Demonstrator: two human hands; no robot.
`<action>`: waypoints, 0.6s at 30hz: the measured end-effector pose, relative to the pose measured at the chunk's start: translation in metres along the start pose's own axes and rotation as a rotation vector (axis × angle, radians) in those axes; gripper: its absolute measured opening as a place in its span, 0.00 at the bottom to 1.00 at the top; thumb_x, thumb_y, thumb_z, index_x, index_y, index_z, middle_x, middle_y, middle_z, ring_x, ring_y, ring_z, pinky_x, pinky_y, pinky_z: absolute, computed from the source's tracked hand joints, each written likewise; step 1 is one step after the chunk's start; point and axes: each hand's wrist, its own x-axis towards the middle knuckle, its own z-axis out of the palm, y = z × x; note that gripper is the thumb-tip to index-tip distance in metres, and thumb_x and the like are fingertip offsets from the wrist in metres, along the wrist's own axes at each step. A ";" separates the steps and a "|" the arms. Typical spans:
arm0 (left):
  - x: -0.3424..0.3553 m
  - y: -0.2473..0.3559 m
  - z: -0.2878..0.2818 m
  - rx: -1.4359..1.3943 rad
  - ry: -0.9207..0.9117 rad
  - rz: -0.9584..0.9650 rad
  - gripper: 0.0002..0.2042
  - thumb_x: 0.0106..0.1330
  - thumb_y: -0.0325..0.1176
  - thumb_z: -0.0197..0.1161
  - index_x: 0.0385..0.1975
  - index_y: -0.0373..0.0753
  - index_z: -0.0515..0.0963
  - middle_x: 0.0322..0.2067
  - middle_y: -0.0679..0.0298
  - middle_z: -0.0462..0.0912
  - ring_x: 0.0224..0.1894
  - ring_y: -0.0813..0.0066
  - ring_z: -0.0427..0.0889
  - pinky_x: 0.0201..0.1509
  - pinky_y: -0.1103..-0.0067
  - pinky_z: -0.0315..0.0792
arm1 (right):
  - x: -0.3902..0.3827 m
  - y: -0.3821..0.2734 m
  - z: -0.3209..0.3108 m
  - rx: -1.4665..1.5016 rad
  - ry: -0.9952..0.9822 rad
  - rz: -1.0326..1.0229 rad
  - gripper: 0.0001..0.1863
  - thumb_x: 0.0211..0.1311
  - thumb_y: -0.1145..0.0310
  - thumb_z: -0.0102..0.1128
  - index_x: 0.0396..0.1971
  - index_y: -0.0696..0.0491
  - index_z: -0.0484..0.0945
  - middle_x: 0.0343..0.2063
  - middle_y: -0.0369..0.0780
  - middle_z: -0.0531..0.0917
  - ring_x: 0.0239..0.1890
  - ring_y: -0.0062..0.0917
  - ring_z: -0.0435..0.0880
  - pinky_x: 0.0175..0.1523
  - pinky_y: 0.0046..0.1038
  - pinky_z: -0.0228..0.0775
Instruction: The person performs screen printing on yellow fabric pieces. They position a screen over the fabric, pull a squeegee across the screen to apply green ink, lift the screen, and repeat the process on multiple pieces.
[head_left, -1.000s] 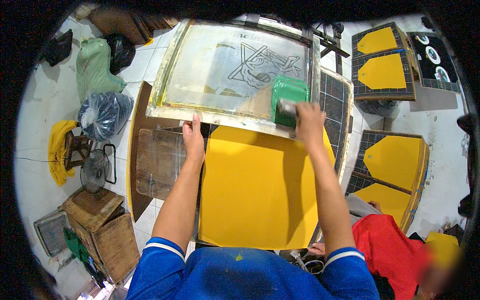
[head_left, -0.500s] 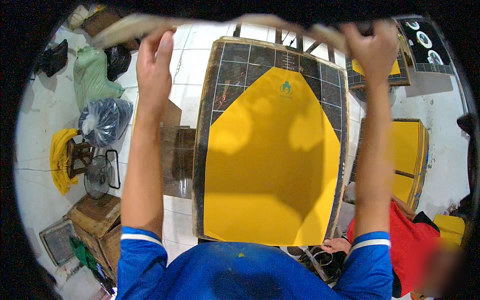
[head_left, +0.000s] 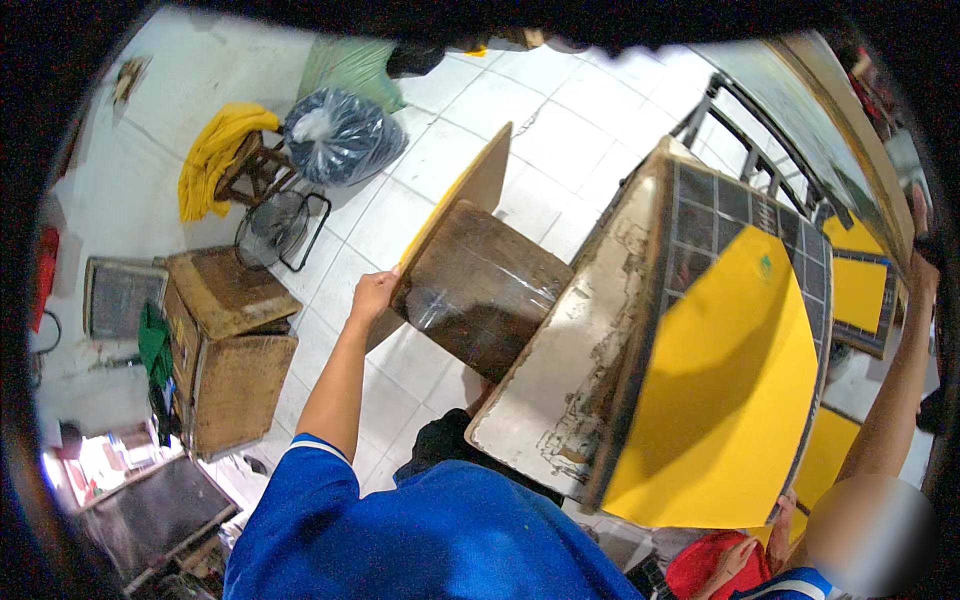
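Observation:
My left hand (head_left: 372, 292) is closed on the edge of an upright brown board (head_left: 483, 180) with yellow along its edge, beside a dark wooden shelf (head_left: 480, 280). My raised right hand (head_left: 922, 255) at the far right grips the screen frame (head_left: 835, 110), which is lifted and tilted at the top right. Below the screen lies the black gridded platen (head_left: 705, 205) holding a yellow sheet (head_left: 715, 390) with a small green print near its pointed end. A worn white surface (head_left: 540, 410) shows along the platen's left side.
A co-worker in red (head_left: 700, 565) has hands by the sheet's lower right corner. More yellow sheets (head_left: 850, 290) lie on boards at right. At left are a fan (head_left: 275, 230), wooden boxes (head_left: 230, 390), bags (head_left: 345, 140), and yellow cloth on a stool (head_left: 210, 150) on the tiled floor.
My view has swung leftward. The screen has risen off the yellow sheet, revealing its green print, and moved toward the right. My left hand has left the screen and now grips the board at left.

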 end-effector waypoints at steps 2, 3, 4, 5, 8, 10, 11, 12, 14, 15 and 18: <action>-0.002 -0.018 0.001 -0.271 -0.085 -0.068 0.18 0.71 0.48 0.66 0.36 0.37 0.90 0.23 0.59 0.87 0.27 0.71 0.81 0.37 0.70 0.75 | -0.006 0.000 0.001 0.178 -0.009 -0.015 0.22 0.82 0.50 0.44 0.70 0.30 0.74 0.64 0.42 0.79 0.64 0.32 0.80 0.68 0.31 0.67; -0.001 -0.017 -0.002 -0.263 -0.042 -0.042 0.18 0.70 0.49 0.67 0.37 0.37 0.90 0.23 0.61 0.86 0.27 0.75 0.80 0.37 0.72 0.74 | -0.005 -0.003 -0.002 0.263 0.002 0.039 0.23 0.80 0.48 0.47 0.69 0.35 0.75 0.63 0.42 0.80 0.63 0.32 0.80 0.68 0.31 0.67; 0.000 -0.014 -0.004 -0.280 -0.055 -0.024 0.18 0.69 0.49 0.68 0.38 0.38 0.90 0.22 0.63 0.86 0.28 0.78 0.78 0.36 0.73 0.74 | -0.007 -0.009 -0.003 0.351 0.012 0.093 0.26 0.78 0.46 0.50 0.68 0.41 0.77 0.62 0.42 0.82 0.63 0.31 0.80 0.68 0.31 0.67; 0.002 -0.006 -0.009 -0.299 -0.039 -0.017 0.19 0.69 0.50 0.69 0.40 0.38 0.90 0.22 0.65 0.85 0.28 0.82 0.77 0.36 0.74 0.73 | -0.005 -0.015 -0.007 0.442 0.027 0.147 0.29 0.76 0.44 0.53 0.66 0.47 0.78 0.60 0.43 0.83 0.62 0.31 0.80 0.68 0.31 0.67; -0.005 0.013 -0.025 0.120 0.017 0.114 0.15 0.72 0.46 0.65 0.42 0.40 0.89 0.36 0.57 0.90 0.39 0.63 0.86 0.47 0.67 0.78 | -0.001 -0.027 -0.013 0.385 0.019 0.371 0.37 0.70 0.38 0.62 0.62 0.56 0.81 0.57 0.43 0.86 0.61 0.29 0.81 0.68 0.31 0.67; -0.008 0.022 -0.034 0.450 0.079 0.379 0.14 0.72 0.44 0.62 0.39 0.41 0.87 0.38 0.54 0.88 0.45 0.48 0.84 0.50 0.57 0.78 | 0.003 -0.027 -0.015 0.427 -0.007 0.402 0.37 0.69 0.37 0.62 0.61 0.56 0.82 0.58 0.43 0.86 0.60 0.30 0.81 0.67 0.31 0.67; -0.007 0.025 -0.035 0.468 0.089 0.375 0.14 0.72 0.45 0.61 0.38 0.40 0.87 0.37 0.54 0.88 0.45 0.49 0.84 0.50 0.57 0.77 | 0.004 -0.026 -0.015 0.454 -0.033 0.416 0.37 0.69 0.37 0.62 0.60 0.56 0.83 0.58 0.43 0.85 0.60 0.31 0.81 0.67 0.31 0.67; -0.004 0.029 -0.036 0.485 0.104 0.390 0.15 0.72 0.45 0.61 0.36 0.40 0.86 0.37 0.55 0.88 0.45 0.50 0.84 0.49 0.57 0.77 | 0.006 -0.023 -0.015 0.492 -0.014 0.448 0.36 0.69 0.37 0.62 0.60 0.56 0.83 0.58 0.43 0.85 0.60 0.32 0.81 0.67 0.31 0.67; 0.007 0.041 -0.034 0.495 0.103 0.371 0.18 0.74 0.47 0.57 0.33 0.39 0.84 0.35 0.52 0.87 0.43 0.48 0.84 0.48 0.55 0.77 | 0.007 -0.018 -0.013 0.189 0.092 0.384 0.34 0.71 0.39 0.60 0.59 0.55 0.83 0.58 0.43 0.85 0.60 0.32 0.82 0.67 0.31 0.67; 0.016 0.052 -0.035 0.463 0.104 0.300 0.18 0.74 0.47 0.57 0.33 0.38 0.84 0.35 0.51 0.87 0.43 0.47 0.85 0.48 0.55 0.77 | 0.007 -0.017 -0.013 0.015 0.135 0.341 0.33 0.72 0.40 0.60 0.59 0.54 0.84 0.58 0.43 0.85 0.59 0.32 0.82 0.66 0.31 0.67; 0.020 0.096 -0.045 0.418 0.095 0.119 0.21 0.76 0.49 0.55 0.33 0.36 0.84 0.34 0.45 0.87 0.41 0.42 0.85 0.48 0.52 0.77 | 0.002 -0.022 -0.014 0.301 0.063 0.216 0.26 0.76 0.44 0.56 0.60 0.48 0.84 0.56 0.42 0.86 0.58 0.30 0.82 0.65 0.30 0.68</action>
